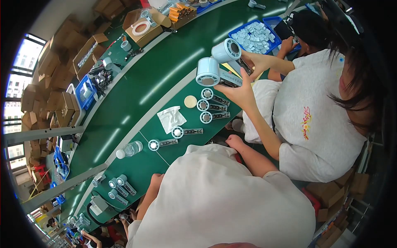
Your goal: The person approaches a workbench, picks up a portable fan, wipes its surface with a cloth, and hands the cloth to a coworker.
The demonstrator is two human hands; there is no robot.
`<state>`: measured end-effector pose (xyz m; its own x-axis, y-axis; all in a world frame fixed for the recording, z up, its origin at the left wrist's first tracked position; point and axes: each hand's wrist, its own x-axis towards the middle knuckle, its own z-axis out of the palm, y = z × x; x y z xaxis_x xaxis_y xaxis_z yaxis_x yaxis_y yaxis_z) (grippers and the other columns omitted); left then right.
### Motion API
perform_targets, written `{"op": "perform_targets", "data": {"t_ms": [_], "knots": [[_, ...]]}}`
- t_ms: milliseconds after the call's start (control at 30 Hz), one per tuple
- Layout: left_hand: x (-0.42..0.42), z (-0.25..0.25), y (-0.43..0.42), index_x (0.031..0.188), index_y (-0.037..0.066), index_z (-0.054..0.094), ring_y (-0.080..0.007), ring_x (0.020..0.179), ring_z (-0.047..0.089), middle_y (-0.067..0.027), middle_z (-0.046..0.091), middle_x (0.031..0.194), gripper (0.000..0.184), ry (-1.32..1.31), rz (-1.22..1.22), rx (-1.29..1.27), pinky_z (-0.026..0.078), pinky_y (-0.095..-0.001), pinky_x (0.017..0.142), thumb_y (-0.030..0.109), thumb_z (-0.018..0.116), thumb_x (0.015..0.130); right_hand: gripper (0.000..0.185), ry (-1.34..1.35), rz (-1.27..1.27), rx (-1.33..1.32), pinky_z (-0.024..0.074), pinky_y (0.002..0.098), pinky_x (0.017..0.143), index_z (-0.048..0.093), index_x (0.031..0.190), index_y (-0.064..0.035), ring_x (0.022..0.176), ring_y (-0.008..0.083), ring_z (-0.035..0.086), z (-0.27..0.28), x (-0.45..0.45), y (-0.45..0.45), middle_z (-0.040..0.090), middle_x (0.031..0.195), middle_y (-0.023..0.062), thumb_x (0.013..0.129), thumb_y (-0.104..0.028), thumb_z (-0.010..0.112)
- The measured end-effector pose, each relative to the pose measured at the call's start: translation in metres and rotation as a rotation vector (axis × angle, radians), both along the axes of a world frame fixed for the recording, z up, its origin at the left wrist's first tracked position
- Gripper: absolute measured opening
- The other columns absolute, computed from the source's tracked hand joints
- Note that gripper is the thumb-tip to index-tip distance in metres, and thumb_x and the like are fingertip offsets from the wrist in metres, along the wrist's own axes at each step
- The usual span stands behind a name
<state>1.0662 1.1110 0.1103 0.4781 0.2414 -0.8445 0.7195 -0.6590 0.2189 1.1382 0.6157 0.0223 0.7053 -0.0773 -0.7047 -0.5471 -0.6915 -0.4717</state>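
My left hand [156, 181] rests in a loose fist at the near edge of the green table, beside my white shirt. My right hand [234, 141] is closed near my lap, below the table edge, and nothing shows in it. Nearest to my hands lie two light-blue handheld fans, one fan [164, 144] and another fan [187, 132], with their handle insides exposed. To the right, a co-worker's hands hold up two larger-looking light-blue fans, a front fan [208, 72] marked "Speed FAN" and a rear fan [227, 51].
Several opened fans [211, 106] lie before the co-worker, near a round cream disc [190, 101] and a white cloth [170, 118]. A clear bottle [130, 149] lies left, with more fans [122, 186] beyond. A blue tray [245, 27] holds pale parts. A green conveyor belt [142, 82] runs behind.
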Motion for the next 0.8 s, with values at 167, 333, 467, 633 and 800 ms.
{"op": "perform_targets", "data": {"t_ms": [167,333,467,633,800], "knots": [[-0.001,-0.001,0.001,0.082,-0.015,0.066,-0.0244,0.067,0.059,-0.0204,0.065,0.071,0.046,-0.014,0.005,-0.016,0.053,-0.0377,0.067,0.031,0.068,0.084,0.032,-0.004,0.001,0.001,0.0519,0.0435,0.077,0.074,0.09,0.0018,0.083,0.0423,0.065,0.001,0.001,0.001,0.073,0.09,0.0203,0.082,-0.026,0.062],[0.004,0.008,-0.004,0.083,-0.016,0.066,-0.0249,0.067,0.06,-0.0208,0.065,0.071,0.046,0.012,-0.014,0.013,0.053,-0.0381,0.067,0.03,0.067,0.084,0.031,-0.012,0.015,-0.016,0.052,0.0433,0.078,0.074,0.09,0.0016,0.084,0.042,0.065,-0.004,0.001,0.0,0.073,0.09,0.0201,0.082,-0.026,0.062],[0.003,0.006,-0.003,0.083,-0.016,0.065,-0.025,0.067,0.06,-0.0206,0.065,0.071,0.046,0.008,-0.006,0.0,0.053,-0.0381,0.067,0.03,0.067,0.084,0.031,-0.006,0.019,-0.017,0.052,0.0432,0.078,0.074,0.09,0.0014,0.084,0.0417,0.065,-0.003,0.002,0.0,0.073,0.091,0.02,0.082,-0.026,0.063],[0.002,0.008,-0.003,0.082,-0.016,0.066,-0.0248,0.066,0.059,-0.02,0.065,0.07,0.046,0.002,-0.01,-0.004,0.053,-0.038,0.066,0.03,0.067,0.084,0.03,-0.001,0.004,-0.009,0.0521,0.0431,0.078,0.074,0.09,0.0014,0.084,0.0414,0.065,0.001,0.005,0.0,0.073,0.091,0.0199,0.082,-0.025,0.063],[0.003,0.011,-0.004,0.082,-0.015,0.066,-0.0245,0.065,0.059,-0.0195,0.064,0.069,0.046,-0.004,-0.02,-0.005,0.053,-0.0379,0.066,0.031,0.067,0.084,0.03,-0.011,0.007,-0.008,0.0521,0.043,0.078,0.074,0.09,0.0017,0.084,0.0411,0.065,0.004,0.007,0.002,0.073,0.091,0.0199,0.082,-0.024,0.062]]}}
